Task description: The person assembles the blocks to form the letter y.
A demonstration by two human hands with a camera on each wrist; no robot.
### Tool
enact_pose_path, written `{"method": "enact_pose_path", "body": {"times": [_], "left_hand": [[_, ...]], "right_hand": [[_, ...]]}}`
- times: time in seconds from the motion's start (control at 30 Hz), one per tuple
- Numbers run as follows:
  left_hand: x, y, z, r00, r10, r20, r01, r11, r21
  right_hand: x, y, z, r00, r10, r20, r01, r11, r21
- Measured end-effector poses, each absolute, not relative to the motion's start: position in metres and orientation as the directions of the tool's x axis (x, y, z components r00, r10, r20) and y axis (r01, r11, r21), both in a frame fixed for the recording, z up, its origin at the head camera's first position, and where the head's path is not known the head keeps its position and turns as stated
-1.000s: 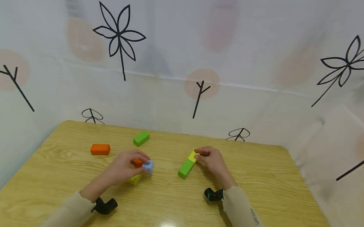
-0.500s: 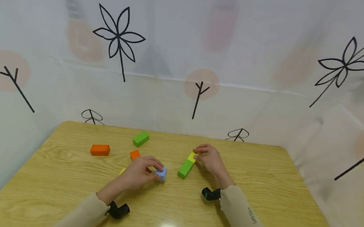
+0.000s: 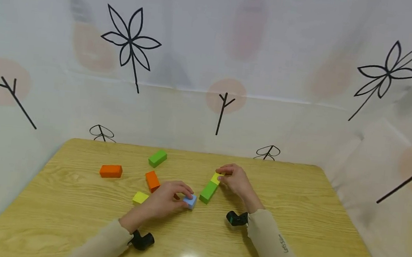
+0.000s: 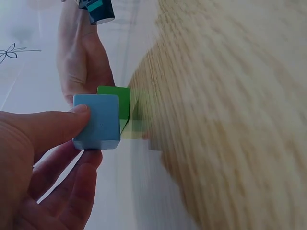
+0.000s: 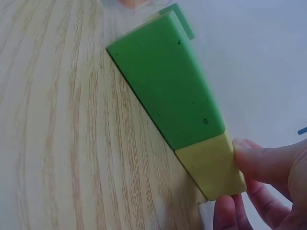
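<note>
Seen from the head camera, with 12 o'clock at the far edge, a person in pale beige sleeves works with two bare hands on a wood-grain table (image 3: 316, 224).

The left hand (image 3: 163, 200) pinches a light blue block (image 3: 191, 202) between thumb and fingers. This block is short and boxy, its face nearly square in the left wrist view, so no long axis stands out. It sits near the table's middle, just beside a green block (image 3: 208, 192), at that block's 8 o'clock.

The green block is oblong, its long axis running from 1 to 7 o'clock. Against its 1 o'clock end lies a shorter yellow block (image 3: 216, 177), touching it end to end in one straight line. The right hand (image 3: 239, 182) grips the yellow block by its far end and outer side.

From the light blue block, a second yellow block (image 3: 140, 198) lies at 9 o'clock, partly hidden by the left hand. Toward 10 o'clock are a tilted orange block (image 3: 152, 181), pointing 11 to 5, and farther off a sideways orange block (image 3: 111, 171), pointing 9 to 3. Between 10 and 11 lies another green block (image 3: 158, 158), pointing 2 to 8.
</note>
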State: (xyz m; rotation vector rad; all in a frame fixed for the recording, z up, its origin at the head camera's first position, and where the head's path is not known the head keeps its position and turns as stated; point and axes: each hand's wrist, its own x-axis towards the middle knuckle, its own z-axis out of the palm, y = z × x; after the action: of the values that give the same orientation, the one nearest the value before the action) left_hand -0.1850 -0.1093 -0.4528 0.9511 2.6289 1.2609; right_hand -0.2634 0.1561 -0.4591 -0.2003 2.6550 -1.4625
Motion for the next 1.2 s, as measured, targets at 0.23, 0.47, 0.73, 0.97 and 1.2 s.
{"method": "enact_pose_path", "body": {"times": [0.23, 0.47, 0.73, 0.97, 1.2], "left_hand": [[-0.187, -0.101, -0.454, -0.79, 0.582, 0.192, 0.522, 0.475, 0.709], [-0.188, -0.092, -0.453, -0.791, 0.589, 0.168, 0.514, 0.489, 0.705], [-0.191, -0.085, -0.455, -0.796, 0.585, 0.154, 0.505, 0.501, 0.703], [-0.192, -0.082, -0.458, -0.792, 0.588, 0.166, 0.526, 0.517, 0.676], [-0.193, -0.08, -0.458, -0.784, 0.596, 0.172, 0.546, 0.53, 0.649]], "right_hand": [[-0.264, 0.157, -0.458, -0.985, -0.171, -0.021, -0.074, 0.528, -0.846], [-0.263, 0.158, -0.457, -0.983, -0.181, -0.013, -0.089, 0.543, -0.835], [-0.263, 0.157, -0.455, -0.984, -0.178, -0.02, -0.081, 0.542, -0.836], [-0.262, 0.157, -0.455, -0.986, -0.166, -0.027, -0.065, 0.524, -0.849], [-0.262, 0.157, -0.456, -0.985, -0.168, -0.035, -0.058, 0.517, -0.854]]}}
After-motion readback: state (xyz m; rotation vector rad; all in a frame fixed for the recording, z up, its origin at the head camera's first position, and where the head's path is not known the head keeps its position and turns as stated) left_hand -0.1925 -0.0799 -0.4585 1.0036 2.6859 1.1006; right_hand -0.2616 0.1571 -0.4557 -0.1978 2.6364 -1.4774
